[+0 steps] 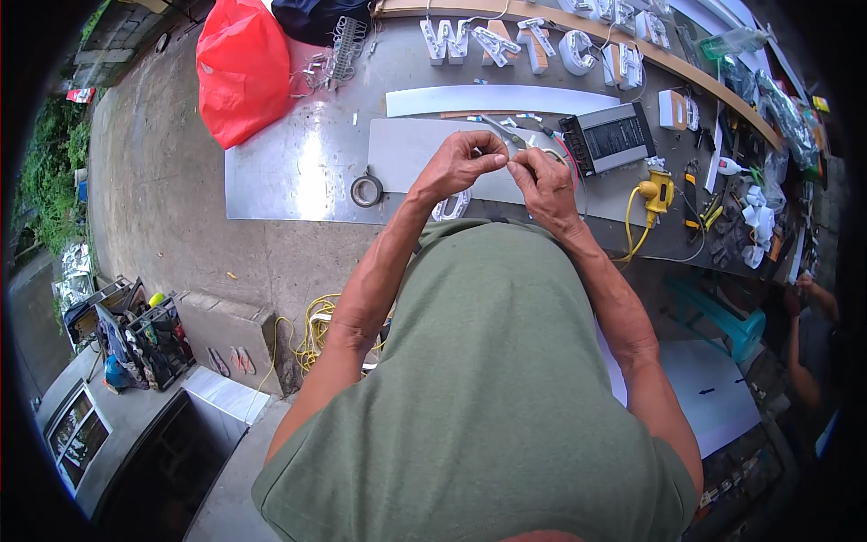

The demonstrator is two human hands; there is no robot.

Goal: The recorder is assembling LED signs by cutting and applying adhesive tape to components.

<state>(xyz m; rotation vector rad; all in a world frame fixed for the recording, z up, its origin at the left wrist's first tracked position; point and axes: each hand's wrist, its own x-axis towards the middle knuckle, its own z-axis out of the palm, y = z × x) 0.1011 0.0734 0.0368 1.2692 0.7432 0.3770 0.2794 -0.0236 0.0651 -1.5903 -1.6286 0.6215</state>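
My left hand and my right hand meet above the table, thumbs and fingertips pinched close together. What lies between the fingertips is too small to make out. Just beyond them is a grey metal tool that looks like scissors; whether a hand touches it I cannot tell. Close to my right hand stands a dark power supply box with a red wire. Below my hands, at the table edge, a white sign letter with small light modules is partly covered by my body. A roll of black tape lies left of my left hand.
White sign letters line the far side beside a wooden strip. A red plastic bag sits far left. Right are a yellow socket with cable, tools and a green stool. Another person's arm shows at the right rim.
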